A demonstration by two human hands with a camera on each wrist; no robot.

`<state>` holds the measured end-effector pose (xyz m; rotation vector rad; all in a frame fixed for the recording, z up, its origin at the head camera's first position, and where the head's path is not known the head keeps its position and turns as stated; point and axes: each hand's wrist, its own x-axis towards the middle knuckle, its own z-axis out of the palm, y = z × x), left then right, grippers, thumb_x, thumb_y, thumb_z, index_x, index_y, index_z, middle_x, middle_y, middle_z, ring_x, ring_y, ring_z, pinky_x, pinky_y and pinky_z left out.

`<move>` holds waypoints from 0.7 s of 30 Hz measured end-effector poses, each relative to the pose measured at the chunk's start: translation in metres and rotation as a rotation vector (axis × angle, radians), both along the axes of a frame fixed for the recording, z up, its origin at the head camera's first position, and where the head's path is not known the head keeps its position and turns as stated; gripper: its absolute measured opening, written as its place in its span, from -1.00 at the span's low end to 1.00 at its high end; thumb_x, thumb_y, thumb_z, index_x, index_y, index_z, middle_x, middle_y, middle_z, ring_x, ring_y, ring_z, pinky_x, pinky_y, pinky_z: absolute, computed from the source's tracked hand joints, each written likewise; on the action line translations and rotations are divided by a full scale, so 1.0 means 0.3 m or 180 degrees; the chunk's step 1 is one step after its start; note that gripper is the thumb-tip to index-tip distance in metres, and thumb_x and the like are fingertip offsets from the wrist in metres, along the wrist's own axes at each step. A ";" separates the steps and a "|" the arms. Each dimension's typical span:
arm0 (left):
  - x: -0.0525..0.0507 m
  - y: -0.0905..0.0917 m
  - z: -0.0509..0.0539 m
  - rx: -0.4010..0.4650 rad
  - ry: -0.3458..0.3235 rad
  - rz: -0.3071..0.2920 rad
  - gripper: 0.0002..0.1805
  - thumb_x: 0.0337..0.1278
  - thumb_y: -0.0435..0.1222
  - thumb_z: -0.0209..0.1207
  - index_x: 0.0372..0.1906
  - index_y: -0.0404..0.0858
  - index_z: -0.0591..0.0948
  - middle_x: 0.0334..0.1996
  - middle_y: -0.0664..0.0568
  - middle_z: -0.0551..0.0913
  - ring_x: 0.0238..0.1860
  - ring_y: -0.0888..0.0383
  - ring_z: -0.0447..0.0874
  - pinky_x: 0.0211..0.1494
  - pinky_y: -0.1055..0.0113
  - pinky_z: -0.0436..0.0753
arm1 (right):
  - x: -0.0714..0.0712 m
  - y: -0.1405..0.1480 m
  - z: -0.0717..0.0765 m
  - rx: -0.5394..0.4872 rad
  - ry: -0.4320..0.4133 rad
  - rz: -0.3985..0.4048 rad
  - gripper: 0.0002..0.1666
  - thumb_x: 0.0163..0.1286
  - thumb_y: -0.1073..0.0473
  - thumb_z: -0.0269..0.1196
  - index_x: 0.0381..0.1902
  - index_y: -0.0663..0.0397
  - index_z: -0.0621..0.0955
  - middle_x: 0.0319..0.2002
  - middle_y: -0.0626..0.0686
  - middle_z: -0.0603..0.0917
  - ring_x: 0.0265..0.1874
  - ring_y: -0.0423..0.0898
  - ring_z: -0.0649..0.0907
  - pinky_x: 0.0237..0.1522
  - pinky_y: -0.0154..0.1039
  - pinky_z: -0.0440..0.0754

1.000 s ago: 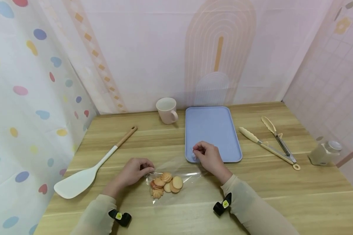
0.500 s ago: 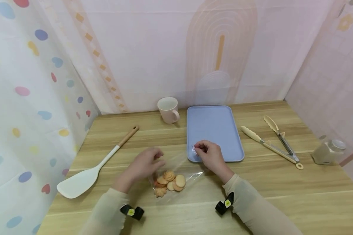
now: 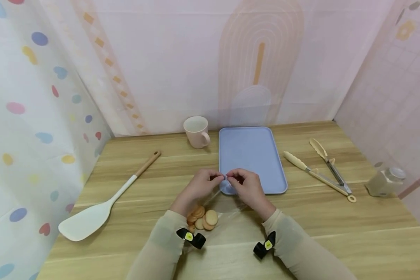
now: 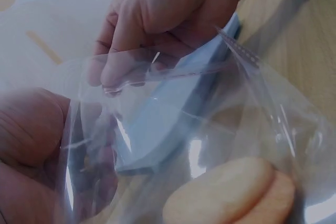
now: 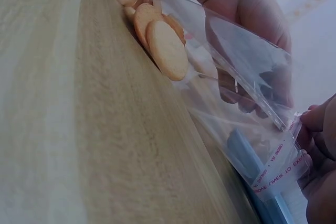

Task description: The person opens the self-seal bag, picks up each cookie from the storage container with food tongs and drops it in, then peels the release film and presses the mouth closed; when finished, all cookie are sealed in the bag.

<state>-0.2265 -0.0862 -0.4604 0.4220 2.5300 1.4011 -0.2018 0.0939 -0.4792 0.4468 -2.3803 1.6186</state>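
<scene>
A clear plastic bag point(image 5: 210, 77) with a printed adhesive strip point(image 5: 278, 166) at its mouth holds several round cookies point(image 3: 210, 218). It slopes up from the table toward both hands. My right hand point(image 3: 248, 188) pinches the mouth edge over the near left corner of the blue tray point(image 3: 250, 151). Thumb and fingertips of my left hand point(image 3: 201, 188) meet at the same edge, right beside the right fingertips. In the left wrist view the film passes in front of the right hand point(image 4: 157, 19). My left forearm hides some of the cookies in the head view.
A pink mug point(image 3: 196, 132) stands at the back, left of the tray. The white turner point(image 3: 91, 217) with a wooden handle lies at left. Spread tongs point(image 3: 322, 175) and a lidded glass jar point(image 3: 386, 182) are at right. Curtains close off the back and sides.
My left hand has left the bag's left end and crossed rightward and up to the mouth beside my right hand. The right hand keeps its pinch in nearly the same place.
</scene>
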 end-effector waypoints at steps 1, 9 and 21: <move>-0.002 -0.001 0.000 0.0045 -0.0033 -0.0013 -0.80 0.34 -0.27 0.12 -0.17 -0.28 0.70 -0.27 0.01 0.67 -0.27 0.17 0.52 -0.24 0.33 0.51 | -0.001 0.000 0.001 0.0049 0.0030 -0.0015 -0.92 0.30 0.34 0.28 -0.32 0.10 0.69 -0.41 -0.06 0.69 -0.48 -0.18 0.58 -0.45 -0.35 0.54; 0.000 -0.006 0.004 0.0174 0.0091 -0.0222 -0.84 0.33 -0.28 0.14 -0.25 -0.23 0.70 -0.36 -0.02 0.66 -0.37 0.19 0.49 -0.33 0.34 0.49 | 0.005 0.006 -0.003 0.0508 0.0593 -0.0142 -0.89 0.25 0.33 0.31 -0.34 0.01 0.70 -0.38 -0.09 0.67 -0.44 -0.22 0.58 -0.43 -0.32 0.55; 0.015 -0.015 0.004 0.0062 0.0527 -0.0413 -0.85 0.29 -0.39 0.15 -0.23 -0.24 0.74 -0.28 0.06 0.70 -0.33 0.20 0.52 -0.31 0.34 0.52 | 0.020 -0.010 -0.005 0.1069 0.1352 -0.0309 -0.88 0.18 0.15 0.42 -0.36 0.06 0.72 -0.41 -0.04 0.65 -0.42 -0.16 0.56 -0.42 -0.30 0.52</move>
